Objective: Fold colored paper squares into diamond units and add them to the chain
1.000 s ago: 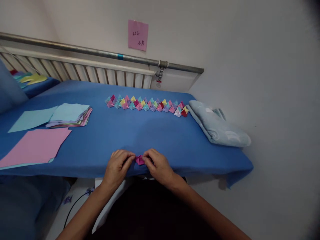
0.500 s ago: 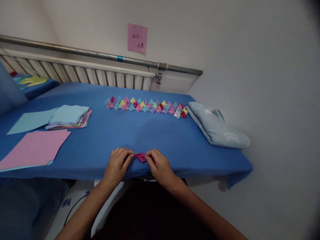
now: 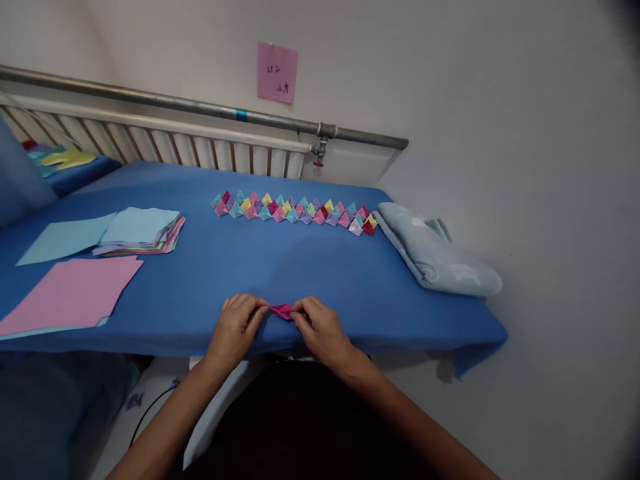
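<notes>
Between my two hands, above the front part of the blue-covered table [image 3: 215, 267], is a small magenta folded paper boat [image 3: 281, 311]. My left hand [image 3: 241, 323] pinches its left tip between thumb and forefinger. At the other end, my right hand [image 3: 320, 327] pinches the right tip in the same way. The paper is stretched sideways, with its fold partly spread in the middle. Farther back lie rows of small folded paper boats [image 3: 293, 212] in pink, blue, yellow, purple and red, set close together.
On the left are a stack of coloured paper sheets [image 3: 140, 230] and larger pink sheets [image 3: 75, 293]. A folded pale blue blanket [image 3: 440, 257] lies at the right end. Behind the table run a radiator [image 3: 185, 147] and a metal pipe [image 3: 170, 100]. Another person's clothing [image 3: 50, 413] shows at lower left.
Both hands keep their pinch on the paper boat, which looks slightly flatter and more drawn out between them. The view has shifted very slightly.
</notes>
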A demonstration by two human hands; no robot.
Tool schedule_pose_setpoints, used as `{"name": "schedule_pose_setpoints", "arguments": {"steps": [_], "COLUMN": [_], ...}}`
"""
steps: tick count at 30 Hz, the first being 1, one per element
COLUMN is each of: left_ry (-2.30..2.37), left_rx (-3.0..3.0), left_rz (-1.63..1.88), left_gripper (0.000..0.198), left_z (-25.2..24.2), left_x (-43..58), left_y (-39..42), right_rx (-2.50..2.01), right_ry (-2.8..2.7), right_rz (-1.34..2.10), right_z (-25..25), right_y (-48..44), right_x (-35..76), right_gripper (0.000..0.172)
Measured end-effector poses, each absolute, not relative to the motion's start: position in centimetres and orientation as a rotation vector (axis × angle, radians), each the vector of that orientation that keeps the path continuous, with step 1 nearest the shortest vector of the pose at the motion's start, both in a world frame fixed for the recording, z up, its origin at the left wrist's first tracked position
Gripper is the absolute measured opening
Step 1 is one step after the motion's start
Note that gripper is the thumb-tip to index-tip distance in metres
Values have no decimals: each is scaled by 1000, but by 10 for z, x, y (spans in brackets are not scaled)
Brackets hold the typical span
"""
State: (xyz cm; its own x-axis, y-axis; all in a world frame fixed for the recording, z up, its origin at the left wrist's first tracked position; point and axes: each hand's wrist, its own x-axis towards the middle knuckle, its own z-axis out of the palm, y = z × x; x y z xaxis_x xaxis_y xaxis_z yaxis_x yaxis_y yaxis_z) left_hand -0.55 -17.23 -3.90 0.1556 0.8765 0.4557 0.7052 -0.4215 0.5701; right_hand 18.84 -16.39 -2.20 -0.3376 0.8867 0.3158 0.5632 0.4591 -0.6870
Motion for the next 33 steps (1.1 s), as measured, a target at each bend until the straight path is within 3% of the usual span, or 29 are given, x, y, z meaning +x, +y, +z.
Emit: {"name": "schedule_pose_setpoints", "arguments": {"steps": [16, 33], "left_ry": [1523, 1696], "left_rx": [2312, 2520], "left_rz": [1181, 676], "left_gripper": [16, 8], "left_z": [-18, 0], "left_x": [7, 37], "left_y": [-178, -166], "right_rx": [-1188, -1191], "right_ry": [-2008, -2015], "right_rz": [639, 613], "right_z": [-22, -24], "right_y": [-165, -164], "right_x": [192, 194], "right_gripper": [13, 12]}}
